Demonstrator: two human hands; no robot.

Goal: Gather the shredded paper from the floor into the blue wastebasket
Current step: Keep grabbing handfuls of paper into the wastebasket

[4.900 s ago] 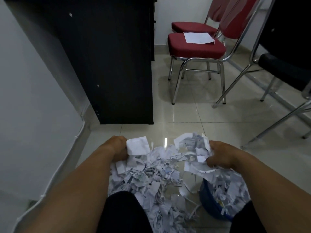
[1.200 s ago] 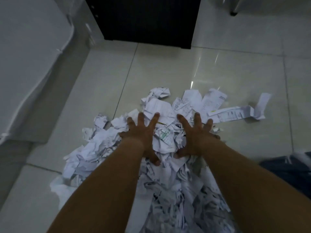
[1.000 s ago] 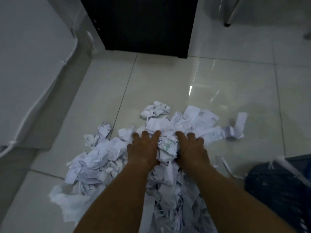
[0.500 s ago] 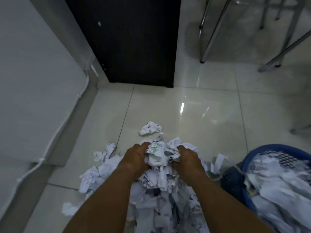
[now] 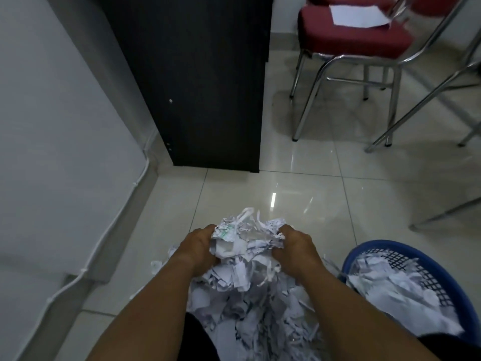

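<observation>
Along the left edge of the floor (image 5: 286, 194), a white cable (image 5: 117, 230) follows the foot of the wall, and a dark cabinet (image 5: 197, 82) stands farther back. A few small scraps (image 5: 156, 264) lie on the tiles just left of the left hand (image 5: 197, 243).

A second ago both hands lay flat on the heap with fingers spread. They have since curled inward and raked the outlying strips together. Now the left hand's fingers grip one side of a tight wad of shredded paper (image 5: 244, 241), and the right hand (image 5: 296, 243) grips the other side. The wad is squeezed between the two palms and looks raised above the rest. The tiles ahead of it, which held loose slips and a crumpled ball moments ago, now show nothing.

Under the wrists, the remaining pile (image 5: 260, 308) still spreads toward the near edge of the floor, between the person's knees. To the right, the blue wastebasket (image 5: 406, 247) has come into view just beside the right forearm. It already holds a good deal of paper.

This handful looks ready to swing right and drop in. Judging by the pile, several more scoops remain. Farther right and back, a red chair (image 5: 348, 35) carries a white sheet (image 5: 356, 13).
</observation>
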